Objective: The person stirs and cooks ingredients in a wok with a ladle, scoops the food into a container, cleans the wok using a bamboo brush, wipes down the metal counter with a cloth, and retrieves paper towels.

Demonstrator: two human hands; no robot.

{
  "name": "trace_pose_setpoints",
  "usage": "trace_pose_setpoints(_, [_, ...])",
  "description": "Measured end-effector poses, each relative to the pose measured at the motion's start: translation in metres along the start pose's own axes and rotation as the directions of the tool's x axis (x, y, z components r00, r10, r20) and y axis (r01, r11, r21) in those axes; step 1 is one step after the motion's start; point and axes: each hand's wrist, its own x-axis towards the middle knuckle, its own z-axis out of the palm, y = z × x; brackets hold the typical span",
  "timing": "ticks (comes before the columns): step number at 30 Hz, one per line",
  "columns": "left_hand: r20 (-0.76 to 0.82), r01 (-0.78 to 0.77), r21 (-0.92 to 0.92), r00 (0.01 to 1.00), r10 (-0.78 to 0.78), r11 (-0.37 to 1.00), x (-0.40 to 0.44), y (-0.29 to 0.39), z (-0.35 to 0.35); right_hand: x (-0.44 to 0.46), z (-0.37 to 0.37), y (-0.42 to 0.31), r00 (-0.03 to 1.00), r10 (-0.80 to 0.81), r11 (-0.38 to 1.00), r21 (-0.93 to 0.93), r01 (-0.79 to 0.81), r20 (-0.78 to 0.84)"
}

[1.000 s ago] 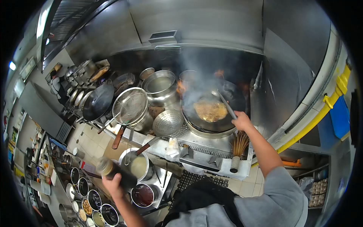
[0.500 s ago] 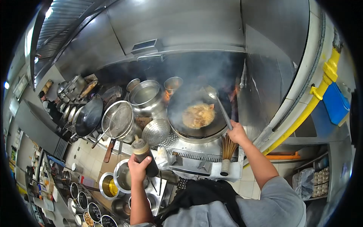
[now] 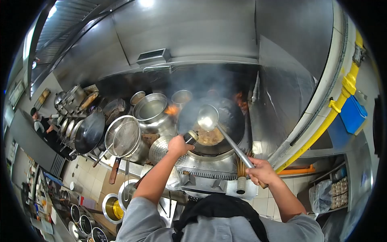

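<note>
My left hand [image 3: 180, 146] is closed around a dark squeeze bottle [image 3: 190, 137], tipped over the near left edge of the wok [image 3: 234, 113]. A browned, yellowish mass of food [image 3: 212, 138] lies in the wok, partly hidden by the bottle and the ladle. My right hand [image 3: 263, 172] grips the end of a long-handled ladle [image 3: 208, 117], whose bowl hangs over the wok. Smoke rises around it. Below that handle, a bamboo wok brush [image 3: 241, 179] stands at the stove's front edge.
Left of the wok are a perforated skimmer [image 3: 158, 150], a steel pot of liquid [image 3: 150, 109] and a mesh strainer [image 3: 123, 137]. Flames [image 3: 172, 109] show beside the wok. A bowl of yellow oil [image 3: 111, 207] stands lower left. Another person [image 3: 42, 125] is at far left.
My left hand has carried the squeeze bottle up and right to the wok and tilted it. My right hand has moved down and slightly right; the ladle's bowl has come lower and left.
</note>
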Motion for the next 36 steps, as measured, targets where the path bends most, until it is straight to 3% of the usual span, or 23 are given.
trace_pose_setpoints(2, [0.022, 0.047, 0.149, 0.998, -0.051, 0.988, 0.013, 0.009, 0.004, -0.009, 0.004, -0.003, 0.999, 0.044, 0.996, 0.079, -0.046, 0.023])
trace_pose_setpoints(7, [-0.064, -0.003, 0.056, 0.998, 0.007, 0.998, 0.033, -0.015, 0.018, -0.012, -0.001, 0.0, 0.993, 0.102, 0.969, 0.218, -0.114, 0.065])
trace_pose_setpoints(9, [-0.122, -0.033, -0.388, 0.992, -0.016, 0.921, 0.03, -0.025, 0.016, -0.005, -0.006, 0.004, 0.988, 0.103, 0.951, 0.281, -0.131, 0.112])
trace_pose_setpoints(11, [-0.133, -0.054, -0.469, 0.991, -0.01, 0.881, 0.017, -0.027, 0.005, 0.004, -0.01, 0.008, 0.971, 0.114, 0.856, 0.476, -0.203, 0.211])
trace_pose_setpoints(13, [-0.109, -0.083, -0.813, 0.994, -0.012, 0.577, 0.007, -0.038, 0.009, 0.02, -0.016, 0.022, 0.96, 0.098, 0.831, 0.509, -0.224, 0.262])
trace_pose_setpoints(15, [-0.106, -0.064, -0.829, 0.993, -0.044, 0.556, -0.007, -0.041, 0.004, 0.044, -0.013, 0.042, 0.946, 0.087, 0.808, 0.534, -0.251, 0.313])
trace_pose_setpoints(16, [-0.144, -0.085, -0.832, 0.987, -0.066, 0.548, -0.014, -0.043, 0.003, 0.059, -0.002, 0.054, 0.995, -0.095, 0.994, -0.053, 0.097, 0.032])
trace_pose_setpoints(17, [-0.182, -0.106, -0.835, 0.979, -0.09, 0.541, -0.025, -0.039, -0.004, 0.068, 0.011, 0.06, 0.911, -0.407, 0.69, -0.675, 0.26, -0.065])
trace_pose_setpoints(18, [-0.227, -0.133, -0.792, 0.97, -0.086, 0.595, -0.04, -0.036, -0.012, 0.073, 0.02, 0.062, 0.882, -0.45, 0.483, -0.868, 0.113, -0.136])
trace_pose_setpoints(19, [-0.227, -0.127, -0.794, 0.969, -0.096, 0.594, -0.054, -0.037, -0.017, 0.071, 0.02, 0.063, 0.886, -0.446, 0.48, -0.87, 0.116, -0.128])
trace_pose_setpoints(21, [-0.361, -0.204, -0.67, 0.93, -0.074, 0.714, -0.079, -0.042, -0.027, 0.072, 0.011, 0.054, 0.91, -0.402, 0.682, -0.697, 0.223, -0.102])
trace_pose_setpoints(23, [-0.285, -0.149, -0.774, 0.95, -0.129, 0.616, -0.103, -0.049, -0.034, 0.059, 0.006, 0.04, 0.948, -0.303, 0.687, -0.712, 0.144, -0.101])
trace_pose_setpoints(25, [-0.282, -0.181, -0.851, 0.95, -0.138, 0.492, -0.12, -0.061, -0.024, 0.059, 0.002, 0.018, 0.981, 0.17, 0.857, -0.478, -0.192, -0.089])
trace_pose_setpoints(27, [-0.249, -0.155, -0.895, 0.951, -0.18, 0.418, -0.145, -0.06, -0.024, 0.09, -0.01, 0.034, 0.974, 0.203, 0.854, -0.47, -0.224, -0.097])
trace_pose_setpoints(29, [-0.251, -0.145, -0.902, 0.943, -0.219, 0.407, -0.174, -0.064, -0.023, 0.123, -0.021, 0.054, 0.979, -0.15, 0.725, -0.688, 0.013, -0.139])
trace_pose_setpoints(30, [-0.297, -0.165, -0.884, 0.921, -0.253, 0.438, -0.192, -0.061, -0.025, 0.13, -0.024, 0.072, 0.918, -0.387, 0.62, -0.762, 0.187, -0.09])
trace_pose_setpoints(31, [-0.305, -0.116, -0.849, 0.904, -0.3, 0.515, -0.212, -0.067, -0.026, 0.119, -0.021, 0.079, 0.924, -0.377, 0.619, -0.76, 0.196, -0.069])
trace_pose_setpoints(33, [-0.348, -0.133, -0.858, 0.861, -0.371, 0.497, -0.248, -0.068, -0.026, 0.096, -0.012, 0.07, 0.918, -0.384, 0.625, -0.761, 0.174, -0.105])
trace_pose_setpoints(35, [-0.312, -0.131, -0.917, 0.825, -0.472, 0.377, -0.281, -0.064, -0.024, 0.105, -0.02, 0.065, 0.984, -0.163, 0.785, -0.614, 0.081, -0.078])
trace_pose_setpoints(36, [-0.335, -0.141, -0.914, 0.792, -0.51, 0.381, -0.295, -0.068, -0.019, 0.123, -0.026, 0.061, 0.989, -0.127, 0.775, -0.63, 0.051, -0.075])
